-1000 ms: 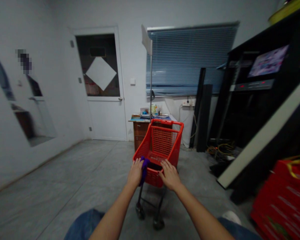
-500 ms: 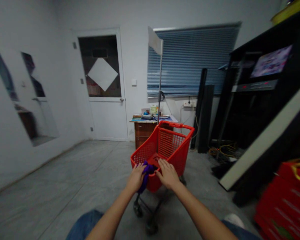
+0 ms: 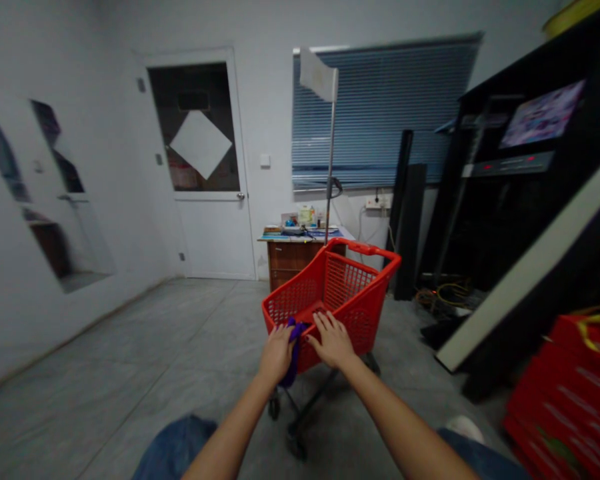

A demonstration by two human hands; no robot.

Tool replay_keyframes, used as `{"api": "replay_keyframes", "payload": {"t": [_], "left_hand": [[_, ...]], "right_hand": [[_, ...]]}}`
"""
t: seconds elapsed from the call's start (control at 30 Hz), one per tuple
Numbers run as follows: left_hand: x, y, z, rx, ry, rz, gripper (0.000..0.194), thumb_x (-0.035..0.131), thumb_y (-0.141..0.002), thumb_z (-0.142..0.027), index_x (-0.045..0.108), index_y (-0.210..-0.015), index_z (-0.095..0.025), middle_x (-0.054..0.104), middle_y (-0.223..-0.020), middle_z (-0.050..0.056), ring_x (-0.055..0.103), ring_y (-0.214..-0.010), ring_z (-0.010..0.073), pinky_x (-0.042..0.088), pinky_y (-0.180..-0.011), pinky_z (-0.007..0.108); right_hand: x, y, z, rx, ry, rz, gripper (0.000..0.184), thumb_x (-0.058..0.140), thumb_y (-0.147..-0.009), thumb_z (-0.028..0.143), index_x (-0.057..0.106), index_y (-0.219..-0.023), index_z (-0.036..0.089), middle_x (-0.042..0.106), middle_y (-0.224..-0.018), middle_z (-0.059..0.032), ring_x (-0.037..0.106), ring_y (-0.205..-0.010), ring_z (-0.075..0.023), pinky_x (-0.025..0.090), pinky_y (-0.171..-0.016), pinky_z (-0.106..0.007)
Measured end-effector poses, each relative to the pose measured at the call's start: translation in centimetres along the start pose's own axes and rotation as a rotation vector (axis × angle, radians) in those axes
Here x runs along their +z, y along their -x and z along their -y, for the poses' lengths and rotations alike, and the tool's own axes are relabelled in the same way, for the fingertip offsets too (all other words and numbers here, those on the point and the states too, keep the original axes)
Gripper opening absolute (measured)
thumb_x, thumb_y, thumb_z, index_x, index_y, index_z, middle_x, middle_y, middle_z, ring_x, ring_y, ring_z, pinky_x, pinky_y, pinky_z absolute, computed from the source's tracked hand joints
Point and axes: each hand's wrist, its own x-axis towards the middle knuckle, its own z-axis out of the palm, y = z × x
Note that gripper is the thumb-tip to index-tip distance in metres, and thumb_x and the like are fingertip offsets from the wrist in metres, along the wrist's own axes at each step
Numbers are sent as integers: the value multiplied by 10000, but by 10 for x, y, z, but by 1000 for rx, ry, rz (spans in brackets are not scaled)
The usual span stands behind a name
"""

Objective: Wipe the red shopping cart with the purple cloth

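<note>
A small red plastic shopping cart [image 3: 350, 293] stands on the grey floor in front of me, turned toward the right. A thin metal pole with a white flag [image 3: 319, 75] rises from it. My left hand [image 3: 276, 353] grips the near rim of the cart and also holds a purple cloth [image 3: 293, 343] against it. My right hand [image 3: 333, 340] lies on the near rim beside the left, its fingers curled over the edge.
A wooden desk [image 3: 295, 257] with small items stands ahead under a window with blue blinds [image 3: 380, 110]. A white door [image 3: 205, 173] is at the back left. Black shelving [image 3: 525, 200] and a leaning white board fill the right; red crates [image 3: 565, 393] sit at the lower right.
The cart has swung to the right, its front now pointing toward the black shelving. Both hands stayed on the near rim and turned with it.
</note>
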Motion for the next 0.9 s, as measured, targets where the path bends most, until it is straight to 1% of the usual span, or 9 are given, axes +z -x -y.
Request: {"api": "replay_keyframes", "payload": {"t": [0.1,0.2,0.27,0.33,0.47,0.57,0.7,0.8,0.9], "left_hand": [[-3,-3,12,12,40,16,420,409,-968,-196,576,-1354,-206,563,-1452,94,456,-1399,234,282,-1210,490],[-11,-12,26,-58,59,18,432,395,-955,-168,585,-1341,-199,545,-1467,101,425,-1421,258,269,-1204,536],[-15,-17,25,-109,62,-1,429,398,-946,-160,593,-1327,-186,563,-1448,110,438,-1411,264,273,-1198,539],[-17,-17,12,-113,53,-14,407,399,-948,-164,621,-1289,-175,606,-1399,119,489,-1368,258,285,-1194,512],[-13,-11,-29,-46,32,-6,386,390,-958,-169,661,-1231,-185,690,-1268,113,603,-1224,226,323,-1171,442],[-11,-8,-42,-52,37,-9,406,400,-950,-156,624,-1287,-179,680,-1285,115,602,-1220,220,320,-1170,440],[-16,-8,-22,8,57,13,390,420,-950,-173,621,-1283,-201,685,-1280,92,609,-1205,205,266,-1205,449],[-26,-8,-6,48,57,36,379,429,-946,-180,633,-1263,-219,681,-1287,82,598,-1224,204,258,-1209,440],[-31,-13,-11,-29,6,37,362,405,-959,-196,661,-1215,-200,696,-1253,100,614,-1200,219,303,-1178,426]], "right_hand": [[-3,5,-6,0,2,5,713,292,-983,619,315,-1553,192,297,-1620,-54,178,-1513,-264,188,-1197,-450],[-3,7,-6,12,-8,5,702,293,-986,605,306,-1556,197,283,-1626,-38,168,-1514,-265,200,-1194,-455],[-1,7,-3,35,-17,7,712,293,-983,610,293,-1561,195,265,-1632,-37,150,-1517,-273,207,-1191,-465],[2,7,1,58,-26,3,730,291,-979,619,277,-1566,186,252,-1637,-40,136,-1519,-280,210,-1191,-465],[3,8,9,85,-39,4,740,288,-976,620,271,-1568,176,251,-1638,-39,122,-1520,-289,206,-1194,-457],[-1,8,7,84,-40,16,723,266,-980,617,293,-1562,188,285,-1626,-36,144,-1515,-296,210,-1191,-463],[-12,6,-9,33,1,24,683,243,-998,574,322,-1551,181,312,-1613,-45,226,-1497,-250,174,-1207,-416],[-16,3,-23,110,47,-16,687,232,-1006,547,293,-1557,141,243,-1635,-55,176,-1516,-233,132,-1220,-404],[-13,0,-28,110,50,-24,713,234,-996,590,292,-1559,156,215,-1642,-33,114,-1530,-248,97,-1229,-408]]}}
